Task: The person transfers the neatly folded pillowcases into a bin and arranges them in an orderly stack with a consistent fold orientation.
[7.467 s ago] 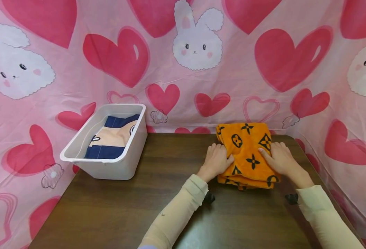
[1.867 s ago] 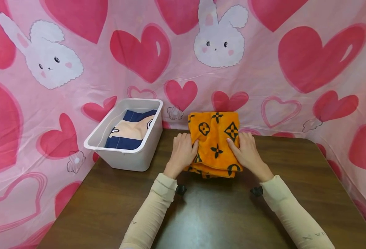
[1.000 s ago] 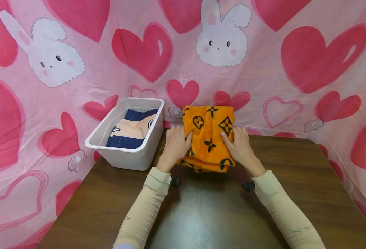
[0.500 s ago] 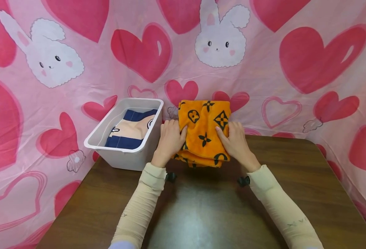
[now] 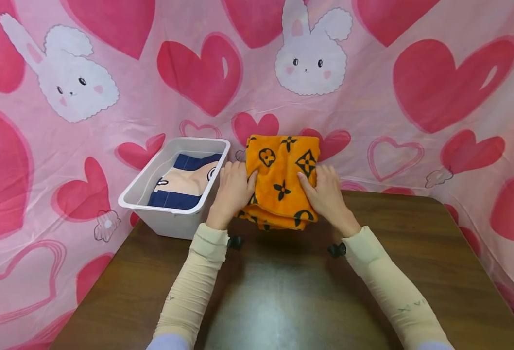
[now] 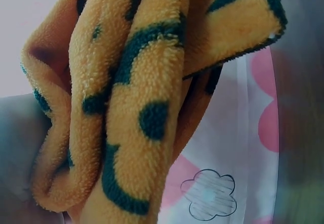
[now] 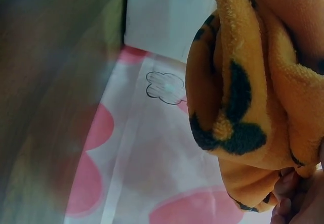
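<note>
A folded orange towel with dark motifs hangs above the table, left of its middle and close to the white bin. My left hand grips its left side, thumb on the front face. On the opposite side my right hand holds it the same way. In the left wrist view the towel's plush folds fill the middle. The right wrist view shows curled right-hand fingers under the folds. Inside the bin lies a folded navy and beige cloth.
The bin stands at the table's back left, its near rim beside my left hand. A brown wooden table spreads below. Behind it hangs a pink curtain printed with hearts and rabbits. Small black devices sit at both wrists.
Both hands have carried the orange towel from the table's right side leftward toward the bin, raising it over the last second. The bin and its cloth have stayed put.
</note>
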The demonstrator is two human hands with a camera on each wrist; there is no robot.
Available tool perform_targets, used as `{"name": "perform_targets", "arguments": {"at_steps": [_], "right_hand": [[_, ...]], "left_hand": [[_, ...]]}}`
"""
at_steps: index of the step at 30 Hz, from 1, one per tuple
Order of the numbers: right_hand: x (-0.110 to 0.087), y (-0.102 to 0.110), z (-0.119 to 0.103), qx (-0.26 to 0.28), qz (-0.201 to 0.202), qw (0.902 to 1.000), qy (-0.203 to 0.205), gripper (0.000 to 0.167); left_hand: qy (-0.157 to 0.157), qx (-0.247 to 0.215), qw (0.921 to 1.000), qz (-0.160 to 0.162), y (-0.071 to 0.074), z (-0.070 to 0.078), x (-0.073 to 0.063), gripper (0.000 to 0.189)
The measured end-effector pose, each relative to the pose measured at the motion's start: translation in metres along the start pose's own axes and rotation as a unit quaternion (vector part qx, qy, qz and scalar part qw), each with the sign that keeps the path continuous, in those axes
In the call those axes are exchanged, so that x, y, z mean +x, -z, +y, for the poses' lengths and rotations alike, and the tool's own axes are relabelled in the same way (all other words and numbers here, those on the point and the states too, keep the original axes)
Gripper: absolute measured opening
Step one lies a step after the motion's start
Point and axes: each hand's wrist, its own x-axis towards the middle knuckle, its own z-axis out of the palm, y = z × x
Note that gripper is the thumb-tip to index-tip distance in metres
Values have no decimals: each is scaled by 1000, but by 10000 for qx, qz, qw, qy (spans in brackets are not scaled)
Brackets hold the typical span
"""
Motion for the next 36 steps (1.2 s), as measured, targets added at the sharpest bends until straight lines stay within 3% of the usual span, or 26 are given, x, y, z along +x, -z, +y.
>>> {"name": "perform_targets", "arguments": {"at_steps": [11, 22, 36], "right_hand": [[8, 0, -10, -138, 90, 9999, 22, 47], [19, -1, -18, -232, 29, 9997, 42, 50], [30, 0, -33, -322, -166, 9993, -44, 53]], "left_hand": [[-120, -96, 9998, 92, 12, -5, 5, 35], [-298, 140, 9994, 125, 24, -11, 10, 36], [-218, 212, 9995, 82, 40, -17, 15, 39]]}}
